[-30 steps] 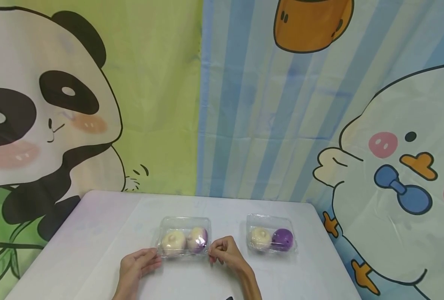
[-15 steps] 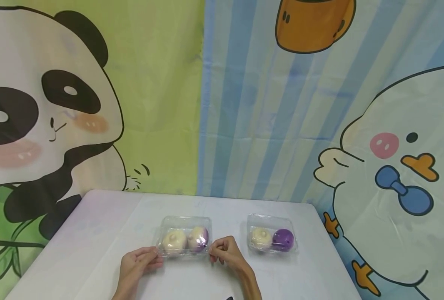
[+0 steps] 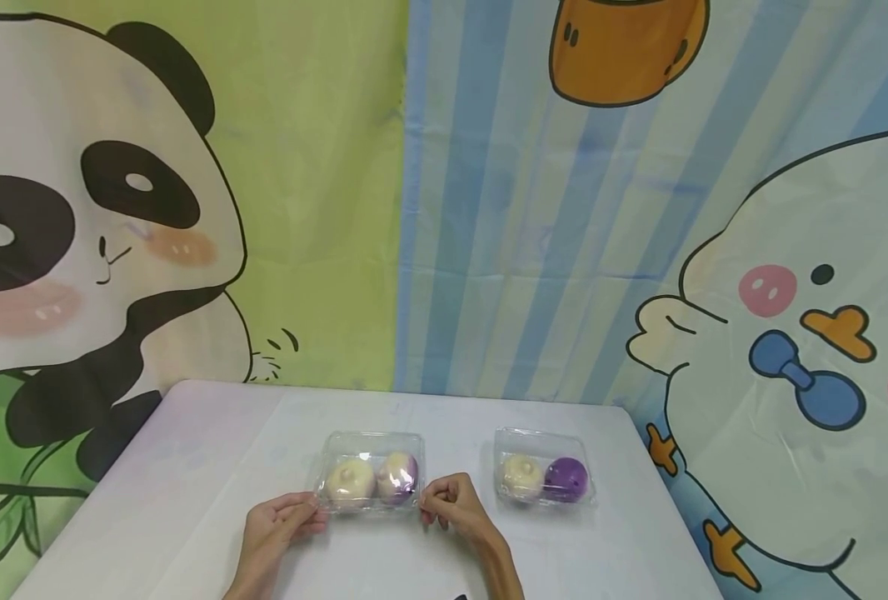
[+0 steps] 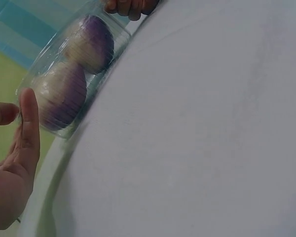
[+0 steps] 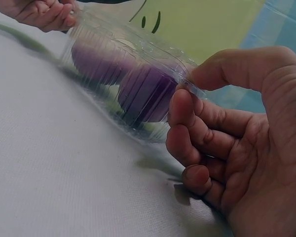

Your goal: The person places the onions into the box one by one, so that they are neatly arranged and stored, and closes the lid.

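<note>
A clear plastic clamshell box sits on the white table, with two round, cream-and-purple, turnip-like pieces inside. At its near left corner my left hand pinches the rim between thumb and forefinger. My right hand pinches the near right corner; the right wrist view shows the thumb and curled forefinger meeting on the rim. In the left wrist view the ribbed side of the box faces the camera, and the purple undersides of both pieces show through it. The box's lid appears to be down.
Right of my right hand stands a second clear box, holding one cream piece and one purple ball. The white table ends at a printed curtain behind. A small dark object shows at the bottom edge.
</note>
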Demonstrator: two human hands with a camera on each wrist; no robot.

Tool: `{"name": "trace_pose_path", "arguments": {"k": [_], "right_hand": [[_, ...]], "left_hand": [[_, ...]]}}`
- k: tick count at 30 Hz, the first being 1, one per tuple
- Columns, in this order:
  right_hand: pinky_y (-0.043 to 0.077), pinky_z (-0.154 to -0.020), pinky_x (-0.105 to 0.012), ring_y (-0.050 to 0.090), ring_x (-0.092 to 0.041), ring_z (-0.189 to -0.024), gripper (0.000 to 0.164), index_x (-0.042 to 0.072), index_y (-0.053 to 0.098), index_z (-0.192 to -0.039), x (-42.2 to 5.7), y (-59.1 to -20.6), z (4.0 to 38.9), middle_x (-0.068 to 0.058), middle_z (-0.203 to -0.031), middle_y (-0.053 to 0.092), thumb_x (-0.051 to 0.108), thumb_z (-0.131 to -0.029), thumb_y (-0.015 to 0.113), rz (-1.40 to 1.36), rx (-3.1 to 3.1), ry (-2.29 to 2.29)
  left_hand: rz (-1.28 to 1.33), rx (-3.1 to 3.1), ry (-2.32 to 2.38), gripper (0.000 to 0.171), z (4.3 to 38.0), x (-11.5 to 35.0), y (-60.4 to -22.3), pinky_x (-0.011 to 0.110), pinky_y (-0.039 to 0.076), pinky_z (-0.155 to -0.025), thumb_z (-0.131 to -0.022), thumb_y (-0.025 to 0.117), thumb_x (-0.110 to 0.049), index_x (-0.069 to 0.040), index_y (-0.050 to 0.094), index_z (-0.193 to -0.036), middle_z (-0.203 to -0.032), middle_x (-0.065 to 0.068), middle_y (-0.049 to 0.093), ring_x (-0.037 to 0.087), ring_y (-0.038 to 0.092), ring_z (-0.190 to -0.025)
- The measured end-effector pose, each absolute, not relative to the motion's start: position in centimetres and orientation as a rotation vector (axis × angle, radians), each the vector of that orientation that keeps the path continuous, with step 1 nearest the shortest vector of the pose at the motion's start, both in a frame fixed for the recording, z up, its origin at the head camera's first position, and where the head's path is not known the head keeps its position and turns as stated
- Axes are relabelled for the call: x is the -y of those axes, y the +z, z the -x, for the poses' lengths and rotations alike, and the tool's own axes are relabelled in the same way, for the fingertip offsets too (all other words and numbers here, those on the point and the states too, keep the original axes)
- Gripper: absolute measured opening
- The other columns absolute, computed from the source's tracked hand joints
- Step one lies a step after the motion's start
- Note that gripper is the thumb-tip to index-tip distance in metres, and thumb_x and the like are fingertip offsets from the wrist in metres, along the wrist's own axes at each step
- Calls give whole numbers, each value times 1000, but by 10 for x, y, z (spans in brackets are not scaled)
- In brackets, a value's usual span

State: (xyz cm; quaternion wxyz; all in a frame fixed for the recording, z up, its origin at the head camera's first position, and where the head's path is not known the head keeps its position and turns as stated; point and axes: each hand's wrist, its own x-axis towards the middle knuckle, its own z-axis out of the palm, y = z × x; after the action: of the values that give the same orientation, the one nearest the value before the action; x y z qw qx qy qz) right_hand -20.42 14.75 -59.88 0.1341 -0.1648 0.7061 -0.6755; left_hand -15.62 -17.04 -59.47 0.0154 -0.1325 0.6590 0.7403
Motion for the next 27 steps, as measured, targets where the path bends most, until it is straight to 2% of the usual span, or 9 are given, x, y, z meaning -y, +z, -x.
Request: {"name": "trace_pose_path", "arguments": {"k": [3, 4, 6, 10, 12, 14, 20, 27], "right_hand": [[40, -49, -14, 58, -3, -57, 30, -21, 69, -91, -148, -601, 204, 10, -66, 72, 8, -93, 66, 462, -2057, -1943], [40, -49, -14, 59, -4, -57, 30, -22, 69, -91, -148, -601, 204, 0, -66, 74, 8, -93, 66, 458, -2061, -1938], [39, -50, -15, 59, -4, -57, 29, -23, 68, -92, -148, -601, 204, -10, -67, 74, 6, -93, 66, 443, -2062, -1936], [39, -50, -15, 58, -5, -57, 30, -25, 67, -92, -147, -598, 203, -16, -68, 72, 5, -92, 66, 423, -2057, -1957], [39, -50, -15, 57, -5, -56, 30, -24, 67, -91, -147, -598, 202, -1, -67, 72, 7, -93, 67, 421, -2057, -1968], [39, -49, -14, 57, -4, -55, 30, -22, 68, -90, -147, -598, 202, 5, -66, 71, 8, -93, 67, 413, -2065, -1974], [40, -49, -12, 56, -2, -55, 26, -18, 71, -89, -146, -599, 202, 9, -64, 70, 8, -94, 69, 371, -2088, -2010], [42, -50, -12, 56, -4, -54, 28, -20, 72, -93, -149, -599, 202, 7, -64, 71, 8, -94, 69, 307, -2124, -2056]], "left_hand": [[401, -2051, 2305, 35, 157, 171, -596, 29, 71, -77, -102, 73, -3, 18, 62, -126, -90, 15, 83, 21, 83, -81], [401, -2051, 2305, 34, 158, 171, -596, 29, 71, -77, -102, 73, -3, 18, 62, -126, -90, 15, 83, 21, 83, -80], [405, -2052, 2308, 34, 159, 170, -597, 28, 71, -77, -101, 73, -3, 18, 62, -126, -90, 15, 83, 20, 82, -80], [419, -2050, 2308, 35, 162, 169, -598, 28, 71, -77, -101, 74, -3, 18, 63, -127, -89, 14, 83, 18, 82, -79], [421, -2047, 2306, 35, 163, 169, -598, 28, 71, -77, -102, 74, -4, 18, 63, -127, -89, 13, 83, 17, 82, -79], [425, -2046, 2301, 37, 164, 169, -598, 27, 71, -77, -102, 74, -5, 18, 62, -128, -88, 12, 83, 16, 81, -79], [424, -2048, 2272, 42, 167, 168, -599, 27, 70, -80, -103, 74, -9, 16, 61, -133, -91, 10, 83, 16, 82, -81], [416, -2049, 2256, 47, 176, 164, -599, 27, 70, -82, -103, 77, -17, 14, 61, -134, -92, 10, 84, 15, 82, -82]]}}
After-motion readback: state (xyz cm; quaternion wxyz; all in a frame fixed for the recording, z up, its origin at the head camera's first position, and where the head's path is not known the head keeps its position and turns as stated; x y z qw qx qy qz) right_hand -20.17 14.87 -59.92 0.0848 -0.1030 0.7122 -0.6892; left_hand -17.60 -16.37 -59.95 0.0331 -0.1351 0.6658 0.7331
